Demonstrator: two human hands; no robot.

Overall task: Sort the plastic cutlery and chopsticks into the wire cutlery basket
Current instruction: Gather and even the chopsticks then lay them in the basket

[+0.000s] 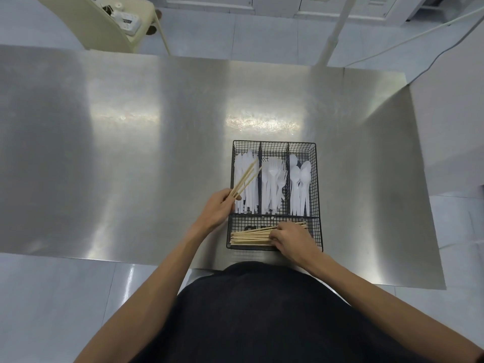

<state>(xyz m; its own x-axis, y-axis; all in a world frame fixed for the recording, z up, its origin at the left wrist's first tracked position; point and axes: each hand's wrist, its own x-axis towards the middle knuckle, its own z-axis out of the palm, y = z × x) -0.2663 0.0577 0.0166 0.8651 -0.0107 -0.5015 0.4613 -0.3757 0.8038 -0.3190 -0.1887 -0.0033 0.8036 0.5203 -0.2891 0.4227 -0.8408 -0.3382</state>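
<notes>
A black wire cutlery basket [318, 195] stands on the steel table near its front edge. Its three upright compartments hold white plastic knives [248, 189] on the left, forks [273, 184] in the middle and spoons [300, 184] on the right. The long front compartment holds a stack of wooden chopsticks [251, 236] lying crosswise. My right hand [290, 238] rests on that stack, fingers curled over the sticks. My left hand [218, 206], at the basket's left edge, grips a few chopsticks [245, 179] that slant up over the knife compartment.
The steel table [144, 153] stretches wide to the left and behind the basket. Beyond its far edge are a cream chair [104, 24] and a white pole [334, 30]. A white counter [450, 127] adjoins the table's right side.
</notes>
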